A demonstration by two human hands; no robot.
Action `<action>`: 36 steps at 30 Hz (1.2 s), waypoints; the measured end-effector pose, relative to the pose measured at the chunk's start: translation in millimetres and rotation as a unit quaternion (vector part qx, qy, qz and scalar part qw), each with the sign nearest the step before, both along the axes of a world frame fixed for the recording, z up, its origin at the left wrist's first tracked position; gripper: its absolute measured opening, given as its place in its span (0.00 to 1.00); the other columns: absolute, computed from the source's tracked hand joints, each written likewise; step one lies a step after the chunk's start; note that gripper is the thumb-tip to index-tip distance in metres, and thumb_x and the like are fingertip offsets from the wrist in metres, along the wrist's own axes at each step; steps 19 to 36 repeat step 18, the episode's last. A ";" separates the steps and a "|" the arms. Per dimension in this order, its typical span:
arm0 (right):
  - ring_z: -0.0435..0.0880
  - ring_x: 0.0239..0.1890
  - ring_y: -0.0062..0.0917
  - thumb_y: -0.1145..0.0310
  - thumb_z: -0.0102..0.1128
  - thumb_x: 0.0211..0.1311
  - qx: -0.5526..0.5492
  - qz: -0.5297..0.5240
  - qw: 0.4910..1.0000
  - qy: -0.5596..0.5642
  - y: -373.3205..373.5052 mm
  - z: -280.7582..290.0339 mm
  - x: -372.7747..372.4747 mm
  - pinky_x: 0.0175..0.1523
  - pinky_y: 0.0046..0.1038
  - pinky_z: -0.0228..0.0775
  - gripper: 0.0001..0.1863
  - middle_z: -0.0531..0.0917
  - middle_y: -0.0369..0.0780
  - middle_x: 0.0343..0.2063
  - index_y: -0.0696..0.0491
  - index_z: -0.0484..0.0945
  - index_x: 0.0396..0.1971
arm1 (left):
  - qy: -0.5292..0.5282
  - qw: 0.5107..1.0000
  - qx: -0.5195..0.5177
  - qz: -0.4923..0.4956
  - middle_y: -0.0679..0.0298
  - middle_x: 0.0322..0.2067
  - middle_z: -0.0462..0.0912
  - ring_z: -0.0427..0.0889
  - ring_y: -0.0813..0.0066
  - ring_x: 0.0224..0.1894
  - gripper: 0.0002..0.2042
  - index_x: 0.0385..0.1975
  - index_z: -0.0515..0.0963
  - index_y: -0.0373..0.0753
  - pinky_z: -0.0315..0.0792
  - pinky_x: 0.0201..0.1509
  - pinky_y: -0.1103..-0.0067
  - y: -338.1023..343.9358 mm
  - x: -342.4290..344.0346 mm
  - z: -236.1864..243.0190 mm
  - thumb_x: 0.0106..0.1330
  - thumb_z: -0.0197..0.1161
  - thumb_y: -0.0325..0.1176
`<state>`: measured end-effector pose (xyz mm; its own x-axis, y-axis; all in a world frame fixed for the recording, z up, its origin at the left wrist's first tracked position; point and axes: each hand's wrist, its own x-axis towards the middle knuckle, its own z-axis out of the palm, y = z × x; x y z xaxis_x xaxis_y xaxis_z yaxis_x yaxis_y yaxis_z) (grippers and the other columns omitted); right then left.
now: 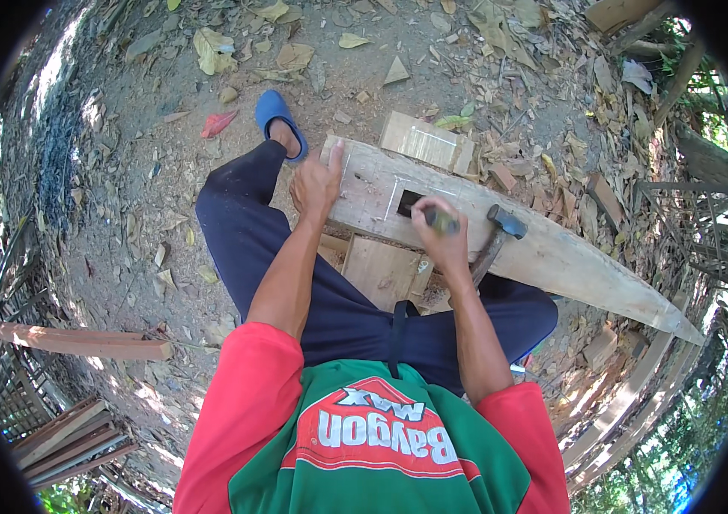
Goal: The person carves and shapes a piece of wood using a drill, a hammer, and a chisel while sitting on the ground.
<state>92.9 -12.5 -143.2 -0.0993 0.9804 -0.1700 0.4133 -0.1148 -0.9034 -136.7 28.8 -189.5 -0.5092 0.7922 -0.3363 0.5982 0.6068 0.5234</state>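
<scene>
A long wooden beam (544, 257) lies across in front of me, with pencil-like white lines marked around a dark rectangular hole (408, 202). My left hand (318, 182) grips the beam's left end, thumb on top and fingers over its edge. Closed around the handle of a chisel (443, 223), my right hand (443, 242) is at the right side of the hole. The chisel's blade is mostly hidden, so I cannot tell how deep it sits. Just right of that hand, a hammer (508, 222) rests with its head on the beam and its handle toward me.
Beneath the beam a wooden block (420, 141) shows on the far side and a board (381, 267) on the near side. Offcuts and dry leaves litter the ground. A reddish timber (81, 341) lies at left, stacked planks (68, 441) at lower left, and long boards (625, 411) at right.
</scene>
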 end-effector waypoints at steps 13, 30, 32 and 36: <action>0.68 0.16 0.17 0.75 0.58 0.60 -0.042 -0.204 0.936 0.283 50.8 -34.4 -22.9 0.23 0.22 0.59 0.09 0.71 0.33 0.14 0.53 0.69 0.22 | -0.005 1.000 0.001 -0.002 0.40 0.39 0.83 0.81 0.40 0.47 0.32 0.48 0.81 0.36 0.72 0.51 0.54 -0.1 -0.4 1.9 0.65 0.53 0.63; 0.67 0.13 0.17 0.76 0.57 0.60 -0.031 -0.261 0.935 0.236 53.2 -45.3 -24.9 0.20 0.21 0.56 0.11 0.70 0.33 0.13 0.53 0.68 0.19 | 0.021 1.000 -0.008 0.002 0.41 0.40 0.84 0.81 0.40 0.48 0.32 0.49 0.82 0.38 0.71 0.54 0.56 -2.0 4.9 -5.3 0.65 0.53 0.63; 0.67 0.13 0.17 0.76 0.57 0.60 -0.031 -0.261 0.935 0.236 53.2 -45.3 -24.9 0.20 0.21 0.56 0.11 0.70 0.33 0.13 0.53 0.68 0.19 | 0.021 1.000 -0.008 0.002 0.41 0.40 0.84 0.81 0.40 0.48 0.32 0.49 0.82 0.38 0.71 0.54 0.56 -2.0 4.9 -5.3 0.65 0.53 0.63; 0.67 0.13 0.17 0.76 0.57 0.60 -0.031 -0.261 0.935 0.236 53.2 -45.3 -24.9 0.20 0.21 0.56 0.11 0.70 0.33 0.13 0.53 0.68 0.19 | 0.021 1.000 -0.008 0.002 0.41 0.40 0.84 0.81 0.40 0.48 0.32 0.49 0.82 0.38 0.71 0.54 0.56 -2.0 4.9 -5.3 0.65 0.53 0.63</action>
